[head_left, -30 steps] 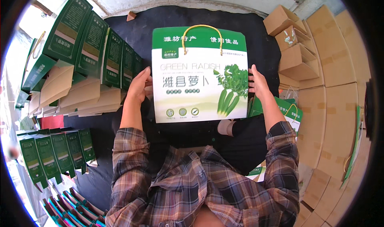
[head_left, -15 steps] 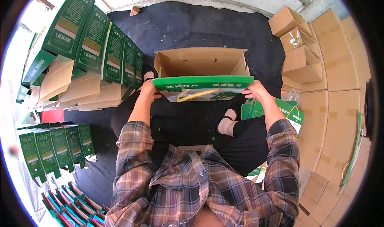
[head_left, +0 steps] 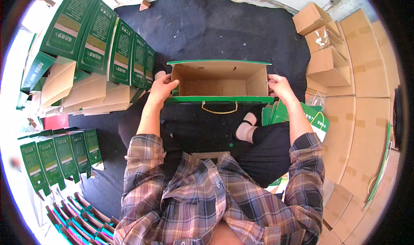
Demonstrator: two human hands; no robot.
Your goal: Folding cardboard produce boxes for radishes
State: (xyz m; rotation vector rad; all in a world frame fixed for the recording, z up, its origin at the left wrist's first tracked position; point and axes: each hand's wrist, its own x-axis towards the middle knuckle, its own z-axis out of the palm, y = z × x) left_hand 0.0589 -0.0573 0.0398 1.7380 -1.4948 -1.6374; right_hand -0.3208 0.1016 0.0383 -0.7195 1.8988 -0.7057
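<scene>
In front of me is a green cardboard gift box (head_left: 224, 99), upright with its top uncovered and its plain brown inside showing. A yellow cord handle (head_left: 220, 112) hangs from its near edge. My left hand (head_left: 163, 87) grips the box's left end, thumb over the rim and fingers mostly hidden outside. At the opposite end my right hand (head_left: 279, 87) holds the right side wall, fingers bent against it. Flat green carton pieces (head_left: 297, 115) with another cord handle lie by my right forearm.
Tall green boxes (head_left: 92, 37) stand in a row at the left, with smaller green ones (head_left: 60, 158) nearer me. Teal and pink boxes (head_left: 82, 219) sit at lower left. Brown cartons (head_left: 366, 132) line the right side. Black sheeting (head_left: 224, 29) covers the floor.
The box has tipped from leaning toward me to upright, so its inside now faces up and its printed front no longer shows. Both hands have shifted up onto its ends.
</scene>
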